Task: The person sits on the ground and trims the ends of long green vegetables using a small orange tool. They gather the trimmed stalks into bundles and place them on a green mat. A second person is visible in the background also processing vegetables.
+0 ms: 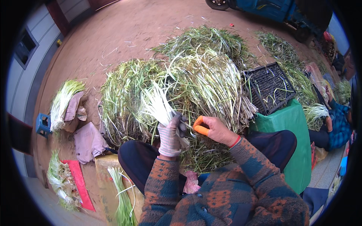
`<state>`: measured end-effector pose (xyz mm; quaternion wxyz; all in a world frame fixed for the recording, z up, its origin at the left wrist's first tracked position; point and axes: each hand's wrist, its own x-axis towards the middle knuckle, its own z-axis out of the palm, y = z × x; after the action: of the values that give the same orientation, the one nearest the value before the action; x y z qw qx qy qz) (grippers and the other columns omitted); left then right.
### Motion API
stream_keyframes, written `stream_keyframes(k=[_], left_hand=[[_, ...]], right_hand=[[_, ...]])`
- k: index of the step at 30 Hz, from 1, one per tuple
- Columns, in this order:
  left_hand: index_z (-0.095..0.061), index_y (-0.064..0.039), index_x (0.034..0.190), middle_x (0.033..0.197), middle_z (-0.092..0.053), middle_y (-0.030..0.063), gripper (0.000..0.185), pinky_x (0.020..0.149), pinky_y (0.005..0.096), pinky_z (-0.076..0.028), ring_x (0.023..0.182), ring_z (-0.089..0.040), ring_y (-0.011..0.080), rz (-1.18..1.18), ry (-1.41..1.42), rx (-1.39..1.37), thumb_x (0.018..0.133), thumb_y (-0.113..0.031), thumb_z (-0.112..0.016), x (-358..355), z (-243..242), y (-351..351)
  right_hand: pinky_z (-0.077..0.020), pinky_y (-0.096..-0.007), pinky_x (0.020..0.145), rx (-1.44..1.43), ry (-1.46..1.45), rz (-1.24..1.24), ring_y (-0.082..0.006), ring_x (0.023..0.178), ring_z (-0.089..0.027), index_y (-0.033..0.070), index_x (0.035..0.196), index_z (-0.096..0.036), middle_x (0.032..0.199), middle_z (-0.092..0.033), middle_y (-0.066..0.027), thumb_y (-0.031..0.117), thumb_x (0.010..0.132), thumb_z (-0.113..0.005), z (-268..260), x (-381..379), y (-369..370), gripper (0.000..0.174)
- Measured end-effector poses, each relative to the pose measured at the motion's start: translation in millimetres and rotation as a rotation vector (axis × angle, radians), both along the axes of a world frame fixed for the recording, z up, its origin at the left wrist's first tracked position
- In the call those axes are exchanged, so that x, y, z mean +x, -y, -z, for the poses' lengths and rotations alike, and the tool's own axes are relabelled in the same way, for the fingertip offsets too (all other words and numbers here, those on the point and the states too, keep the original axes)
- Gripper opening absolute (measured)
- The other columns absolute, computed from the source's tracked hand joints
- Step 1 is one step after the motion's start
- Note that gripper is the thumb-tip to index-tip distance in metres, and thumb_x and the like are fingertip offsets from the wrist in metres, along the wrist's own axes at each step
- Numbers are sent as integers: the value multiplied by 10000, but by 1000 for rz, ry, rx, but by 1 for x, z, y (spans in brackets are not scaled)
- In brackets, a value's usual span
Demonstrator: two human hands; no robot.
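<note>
A bundle of white-stemmed greens, like blanched chives, is clasped in my left hand, which wears a striped glove with grey fingers. Orange finger covers sit on the thumb and forefinger of my right hand. Those two fingertips pinch the end of a thin stalk that reaches across from the bundle. Just beyond both hands lies a large heap of untrimmed stalks, their brownish ends pointing to the right. Loose green leaves lie between my knees.
A black plastic crate and a green sack stand at right. Pale bundles rest near a blue stool at left. More greens lie on a yellowish surface. Another person sits far right; a blue vehicle stands beyond.
</note>
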<state>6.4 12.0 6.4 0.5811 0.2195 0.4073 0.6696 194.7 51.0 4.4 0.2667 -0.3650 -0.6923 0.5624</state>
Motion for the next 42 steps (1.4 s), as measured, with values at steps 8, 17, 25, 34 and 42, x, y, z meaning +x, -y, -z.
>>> stream_keyframes(k=[8, 17, 25, 34, 42], left_hand=[[-616, -36, 1008, 783, -669, 58, 93, 404, 200, -411, 503, -555, 85, -231, 66, -27, 968, -117, -635, -15, -4, -7], [-584, -39, 990, 795, -647, 74, 107, 404, 201, -403, 534, -569, 96, -381, 104, 61, 949, -93, -668, -43, -12, -7], [-599, -50, 1099, 905, -623, 42, 134, 400, 172, -375, 602, -527, 44, -374, 344, 187, 1023, -160, -593, -73, -19, 0], [-604, -41, 1108, 895, -640, 38, 185, 395, 187, -351, 548, -518, 52, -177, 174, 55, 983, -170, -651, -56, -17, -3], [-620, -20, 1100, 847, -679, 77, 198, 385, 203, -383, 490, -524, 82, -79, 240, -25, 958, -148, -670, -31, -4, -8]], right_hand=[[-542, -387, 700, 572, 332, 33, -300, 780, -673, 29, 943, -651, 858, -679, -125, 101, 883, -693, -2, 19, -2, 104], [-540, -442, 706, 736, 676, 225, -344, 777, -675, 49, 873, -646, 797, -672, -146, 93, 853, -695, 31, 86, -22, 69], [-526, -479, 699, 759, 1088, 291, -362, 801, -680, 66, 826, -624, 798, -673, -160, 72, 825, -653, 63, 149, -36, 30], [-548, -388, 752, 616, 505, 273, -280, 829, -684, 99, 1123, -712, 1069, -713, -118, 217, 898, -698, -11, 93, -6, 255], [-519, -269, 649, 51, 281, -109, -98, 701, -634, 66, 1188, -699, 890, -727, -68, 177, 956, -699, -24, 14, 34, 257]])
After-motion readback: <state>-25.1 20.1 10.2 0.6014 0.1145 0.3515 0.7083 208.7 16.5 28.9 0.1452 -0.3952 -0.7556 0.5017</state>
